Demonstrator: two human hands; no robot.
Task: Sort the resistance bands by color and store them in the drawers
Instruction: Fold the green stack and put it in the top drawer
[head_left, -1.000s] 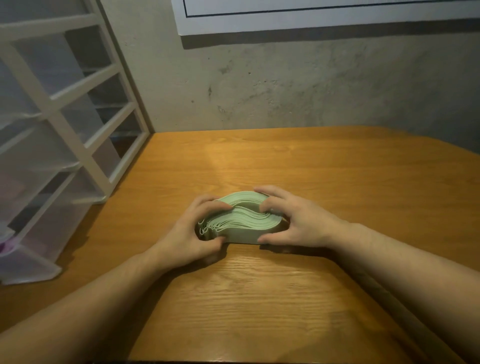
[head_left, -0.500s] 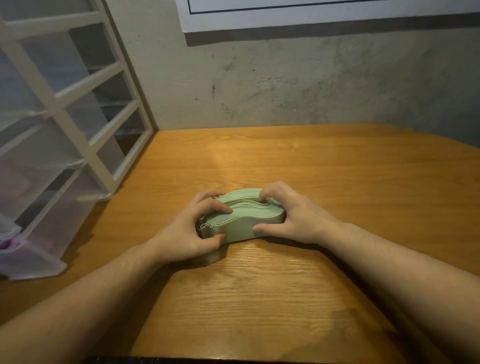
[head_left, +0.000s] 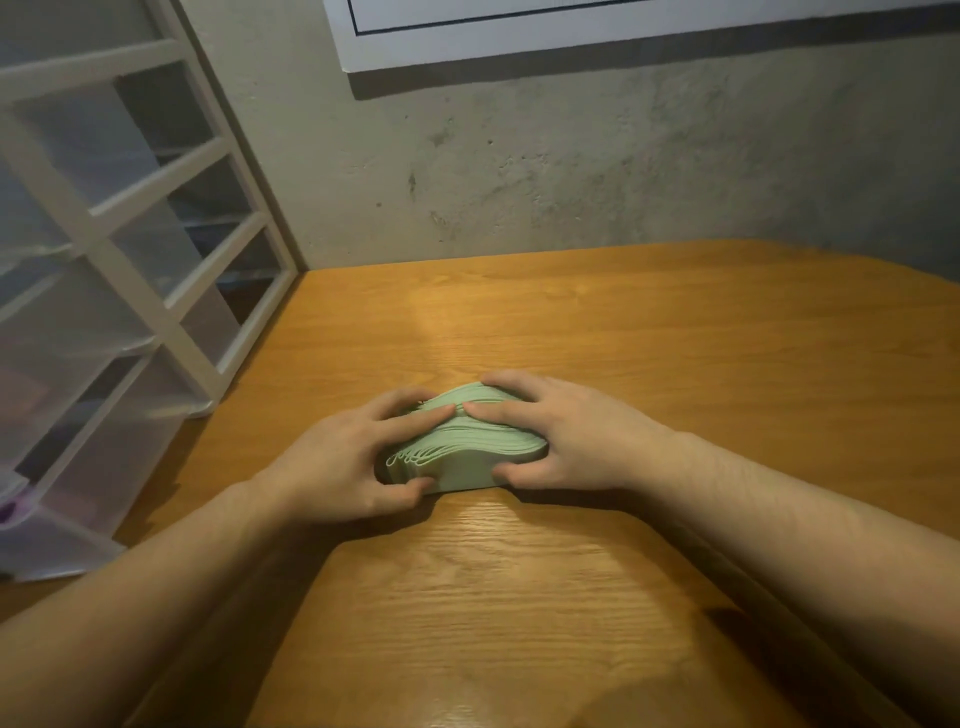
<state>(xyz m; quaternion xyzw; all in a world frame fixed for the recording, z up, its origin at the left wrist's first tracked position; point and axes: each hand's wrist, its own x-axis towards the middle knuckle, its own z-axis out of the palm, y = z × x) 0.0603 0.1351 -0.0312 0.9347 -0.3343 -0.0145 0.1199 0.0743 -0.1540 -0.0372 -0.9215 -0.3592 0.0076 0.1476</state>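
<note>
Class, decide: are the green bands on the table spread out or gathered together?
Gathered: the green bands form one stack, gripped between left hand and right hand.

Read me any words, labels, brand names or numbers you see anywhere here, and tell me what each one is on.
None can be read.
White board on the wall: only a dark border line shows, no lettering in view.
Stack of green resistance bands: no print visible.
Drawer unit: no labels on its frame or translucent drawers.
Wooden table: no markings.
</note>
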